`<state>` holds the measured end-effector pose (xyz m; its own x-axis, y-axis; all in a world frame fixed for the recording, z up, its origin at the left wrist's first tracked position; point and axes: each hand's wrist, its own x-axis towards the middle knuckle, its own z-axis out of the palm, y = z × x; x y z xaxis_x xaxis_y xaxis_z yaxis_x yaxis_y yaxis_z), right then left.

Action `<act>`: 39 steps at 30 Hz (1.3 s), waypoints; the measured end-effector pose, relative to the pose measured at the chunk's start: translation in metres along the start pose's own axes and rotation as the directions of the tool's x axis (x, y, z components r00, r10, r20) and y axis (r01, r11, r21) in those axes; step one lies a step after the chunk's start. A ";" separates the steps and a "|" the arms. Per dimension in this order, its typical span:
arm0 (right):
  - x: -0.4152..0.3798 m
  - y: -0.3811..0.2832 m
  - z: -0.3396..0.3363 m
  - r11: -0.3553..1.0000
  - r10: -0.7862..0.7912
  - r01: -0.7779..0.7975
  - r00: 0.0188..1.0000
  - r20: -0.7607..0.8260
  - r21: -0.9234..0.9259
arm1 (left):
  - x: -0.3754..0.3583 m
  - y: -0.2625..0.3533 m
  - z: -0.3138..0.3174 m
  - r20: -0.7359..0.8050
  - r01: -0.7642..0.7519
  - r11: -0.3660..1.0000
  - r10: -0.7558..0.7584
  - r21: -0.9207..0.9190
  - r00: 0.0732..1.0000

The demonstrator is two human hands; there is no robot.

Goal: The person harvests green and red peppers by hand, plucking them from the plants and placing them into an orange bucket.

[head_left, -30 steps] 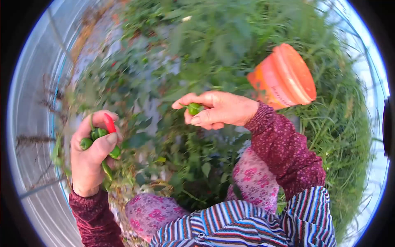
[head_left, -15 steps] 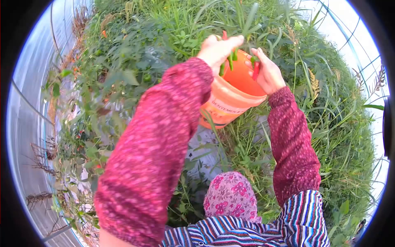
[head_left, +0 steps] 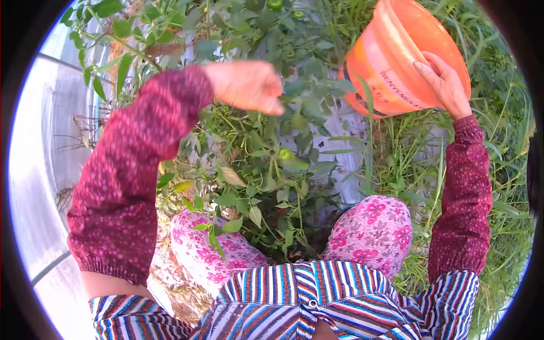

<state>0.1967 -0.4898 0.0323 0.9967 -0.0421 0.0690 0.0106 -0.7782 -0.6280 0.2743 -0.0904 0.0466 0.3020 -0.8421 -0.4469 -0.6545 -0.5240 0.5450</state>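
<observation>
My right hand (head_left: 445, 85) grips the near rim of an orange bucket (head_left: 377, 59), thumb on the outside. The bucket is tilted at the upper right, with dark lettering on its side; the bottom inside is hidden. My left hand (head_left: 246, 88) hangs over the leafy pepper plants (head_left: 249, 141) at upper centre, slightly blurred. Its fingers are half curled, thumb and forefinger apart, and no item shows between them. Just below and right of it, a round green pepper (head_left: 286, 153) sits among the leaves. Another green pepper (head_left: 275, 4) shows at the top edge.
Tall grass (head_left: 504, 153) grows along the right. Pale ground sheeting (head_left: 348, 175) shows between the plants. A translucent plastic wall (head_left: 54, 130) stands at the left. Leafy stems cross in front of my knees (head_left: 371, 232), which are in flowered trousers.
Both hands were together at the bucket's mouth with red and green peppers in them. My left hand has moved left over the plants without visible peppers; my right has carried the bucket right.
</observation>
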 end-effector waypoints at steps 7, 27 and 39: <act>0.004 -0.011 -0.036 0.974 0.026 -0.055 0.991 -0.132 -0.220 | -0.069 0.048 -0.002 -0.188 0.241 0.959 -0.211 0.150 0.959; -0.024 0.061 -0.039 0.957 0.282 -0.289 0.887 -0.365 0.038 | -0.084 -0.033 -0.007 -0.232 0.158 0.826 -0.034 0.542 0.972; -0.033 0.084 -0.021 0.883 0.258 -0.388 0.871 -0.417 -0.265 | -0.027 -0.028 -0.062 -0.225 0.411 0.641 -0.354 0.648 0.908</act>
<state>0.1627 -0.5669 -0.0063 0.8377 -0.4991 0.2216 -0.3989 -0.8364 -0.3759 0.3271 -0.0607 0.0874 0.6619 -0.6073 -0.4394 -0.7448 -0.5990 -0.2940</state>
